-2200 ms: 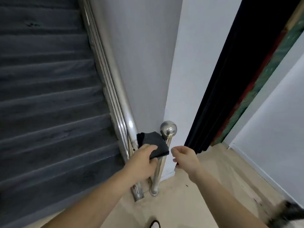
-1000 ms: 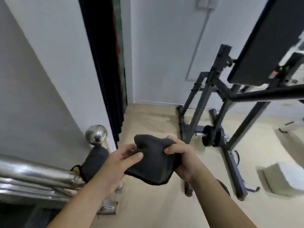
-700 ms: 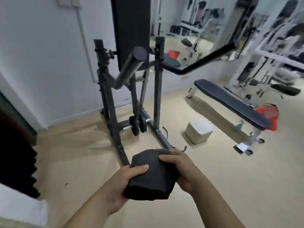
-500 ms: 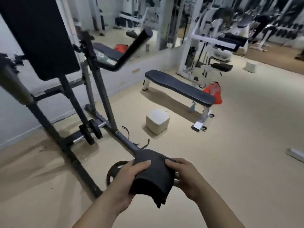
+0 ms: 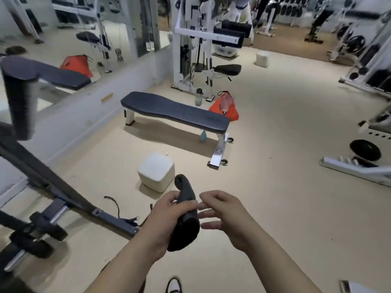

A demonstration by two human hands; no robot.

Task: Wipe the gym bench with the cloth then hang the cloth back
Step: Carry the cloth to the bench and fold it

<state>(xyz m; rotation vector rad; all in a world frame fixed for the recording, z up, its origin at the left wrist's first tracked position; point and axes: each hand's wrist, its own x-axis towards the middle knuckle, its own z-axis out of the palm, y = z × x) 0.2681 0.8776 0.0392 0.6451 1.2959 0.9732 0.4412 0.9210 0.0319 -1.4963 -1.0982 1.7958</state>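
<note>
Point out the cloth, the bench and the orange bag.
cloth [image 5: 187,228], head view, on its bunched lower part.
bench [image 5: 175,112], head view, middle of the dark pad.
orange bag [image 5: 231,114], head view, on its lower front side.

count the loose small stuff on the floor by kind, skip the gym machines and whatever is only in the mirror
white cubes: 2
bottles: 2, a grey bottle and a blue bottle
orange bag: 1
total: 5
</note>
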